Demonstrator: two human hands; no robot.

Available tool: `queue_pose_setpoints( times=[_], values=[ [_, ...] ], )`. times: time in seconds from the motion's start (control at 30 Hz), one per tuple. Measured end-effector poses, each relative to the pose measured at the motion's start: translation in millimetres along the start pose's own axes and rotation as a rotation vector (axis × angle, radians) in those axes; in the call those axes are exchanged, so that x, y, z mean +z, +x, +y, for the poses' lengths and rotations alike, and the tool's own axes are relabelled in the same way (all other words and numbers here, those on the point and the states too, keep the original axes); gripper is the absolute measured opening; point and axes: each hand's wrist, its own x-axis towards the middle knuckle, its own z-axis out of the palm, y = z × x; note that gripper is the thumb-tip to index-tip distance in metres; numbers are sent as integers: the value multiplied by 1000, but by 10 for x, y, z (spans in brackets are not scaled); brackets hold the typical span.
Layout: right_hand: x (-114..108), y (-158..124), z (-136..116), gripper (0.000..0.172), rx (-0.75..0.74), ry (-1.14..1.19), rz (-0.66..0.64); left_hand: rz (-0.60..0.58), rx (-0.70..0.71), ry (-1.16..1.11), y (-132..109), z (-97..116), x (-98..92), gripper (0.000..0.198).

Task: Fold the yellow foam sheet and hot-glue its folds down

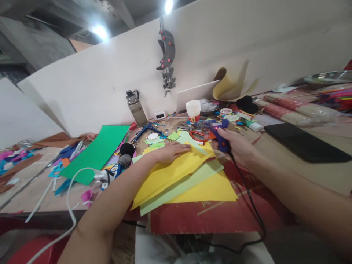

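Observation:
My right hand [231, 141] is wrapped round the handle of a blue hot glue gun [220, 128], whose small red light is lit. From its handle a black cord hangs down over the table's front edge. My left hand [172, 151] lies with its fingers stretched out on a stack of yellow paper [162, 176]. A light green sheet [187, 183] sticks out between the yellow ones. Just beyond my left fingers are pale green paper pieces [173, 136]. Orange-handled pliers [198, 138] lie near the glue gun, partly hidden by it.
A grey water bottle [136, 110] and white paper cups [193, 109] stand at the back. Blue-handled pliers [147, 129] lie ahead. To the left are a green sheet [96, 154] and a plugged white cable [72, 194]; to the right, a black phone [305, 143] and wrapped sticks [288, 110].

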Motion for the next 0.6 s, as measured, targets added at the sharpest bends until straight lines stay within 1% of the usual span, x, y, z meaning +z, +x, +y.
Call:
queue_pose_setpoints(
  times=[0.1,0.2,0.27,0.3,0.4,0.5,0.6],
  values=[
    [-13,11,30,25,-2,9,-1,10,-116,-26,50,3,18,54],
    [-30,21,59,33,-16,8,13,81,-103,-76,30,-63,43,53],
    [-36,24,73,40,-24,0,6,135,-103,-82,-19,-118,67,53],
    [-36,24,78,41,-26,-5,0,144,-113,-72,-43,-138,81,53],
    [-35,28,93,40,-32,-19,-16,111,-131,-27,-63,-153,119,52],
    [-41,38,105,35,-38,-41,-22,78,-134,9,-5,-115,135,51],
    [-46,36,102,31,-51,-47,-22,84,-156,19,40,-84,130,49]
  ],
)
